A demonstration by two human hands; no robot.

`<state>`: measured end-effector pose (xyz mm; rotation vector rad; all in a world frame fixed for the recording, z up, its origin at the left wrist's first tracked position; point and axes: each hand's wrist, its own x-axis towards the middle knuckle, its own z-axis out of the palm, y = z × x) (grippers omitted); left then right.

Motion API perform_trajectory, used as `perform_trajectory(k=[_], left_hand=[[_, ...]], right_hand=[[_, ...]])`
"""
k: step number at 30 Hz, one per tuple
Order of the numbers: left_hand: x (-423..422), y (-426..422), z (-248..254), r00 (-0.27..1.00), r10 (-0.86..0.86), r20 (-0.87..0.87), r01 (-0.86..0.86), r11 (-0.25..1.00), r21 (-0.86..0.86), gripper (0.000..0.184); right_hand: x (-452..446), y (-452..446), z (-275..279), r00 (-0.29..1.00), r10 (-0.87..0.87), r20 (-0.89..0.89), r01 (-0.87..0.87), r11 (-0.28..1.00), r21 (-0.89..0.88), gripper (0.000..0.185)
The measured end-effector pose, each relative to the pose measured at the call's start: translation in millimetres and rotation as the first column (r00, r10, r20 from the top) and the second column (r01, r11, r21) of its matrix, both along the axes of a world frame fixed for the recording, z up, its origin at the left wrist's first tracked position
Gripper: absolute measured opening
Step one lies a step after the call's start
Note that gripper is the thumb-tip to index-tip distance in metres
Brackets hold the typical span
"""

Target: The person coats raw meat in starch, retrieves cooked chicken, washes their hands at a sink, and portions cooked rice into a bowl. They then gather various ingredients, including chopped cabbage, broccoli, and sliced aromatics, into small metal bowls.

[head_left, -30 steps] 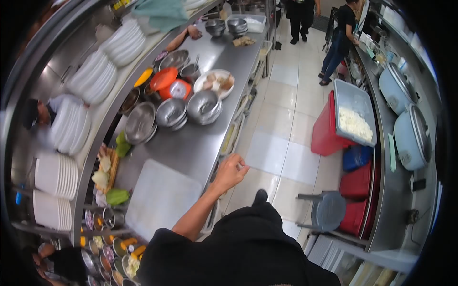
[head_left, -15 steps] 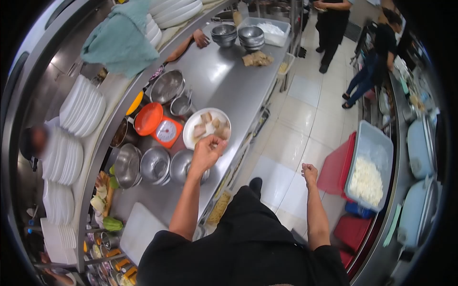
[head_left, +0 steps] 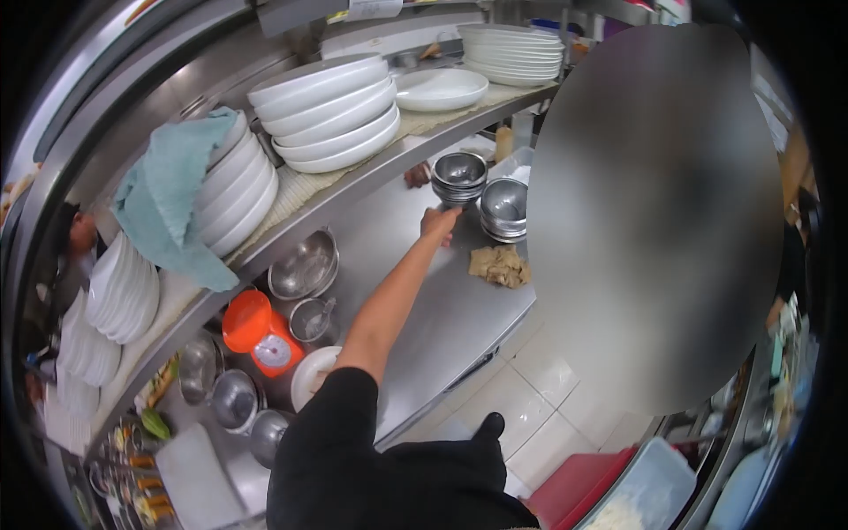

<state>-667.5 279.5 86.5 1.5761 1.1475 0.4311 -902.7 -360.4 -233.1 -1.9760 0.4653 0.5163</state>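
Note:
My left hand (head_left: pixel 439 225) is stretched far forward over the steel counter, at the lower side of a stack of small metal bowls (head_left: pixel 458 177). One finger points out at the stack and the others are partly curled; nothing shows in the hand. Whether the finger touches the bowls is hard to make out. Beside them stands a second stack of metal bowls (head_left: pixel 504 208), with a crumpled brown cloth or paper (head_left: pixel 500 266) in front. Partly behind my left arm lies a white plate (head_left: pixel 309 375) of pale food pieces. My right hand is out of view.
An orange kitchen scale (head_left: pixel 276 350), a metal colander-like bowl (head_left: pixel 303 263) and several steel bowls line the counter (head_left: pixel 424 309). White plates (head_left: pixel 327 115) and a teal cloth (head_left: pixel 172 199) sit on the shelf above. A large blur covers the right. A red bin (head_left: pixel 579 486) stands below.
My left hand has gone from above the plate of food to the far bowl stack. The view has turned and shifted forward, and my right hand has left it.

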Motion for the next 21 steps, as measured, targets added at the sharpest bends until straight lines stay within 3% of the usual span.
perform_trajectory(k=[7,12,14,17,21], left_hand=[[89,54,-7,0.900,0.384,-0.204,-0.382,0.923,0.053,0.064],[117,74,-27,0.938,0.285,-0.197,-0.297,0.954,-0.037,0.062],[121,69,-22,0.946,0.251,-0.207,-0.267,0.962,-0.054,0.056],[127,66,-2,0.916,0.298,-0.269,-0.291,0.954,0.067,0.052],[139,105,-32,0.945,0.270,-0.186,-0.255,0.962,0.100,0.041]], right_hand=[[243,49,5,0.987,0.160,0.018,-0.159,0.987,-0.025,0.017],[390,89,10,0.965,0.235,0.120,-0.231,0.972,-0.040,0.020],[417,97,15,0.960,0.242,0.140,-0.239,0.970,-0.039,0.021],[426,95,16,0.962,0.238,0.131,-0.235,0.971,-0.043,0.022],[394,57,-1,0.983,0.173,0.057,-0.168,0.982,-0.087,0.024]])
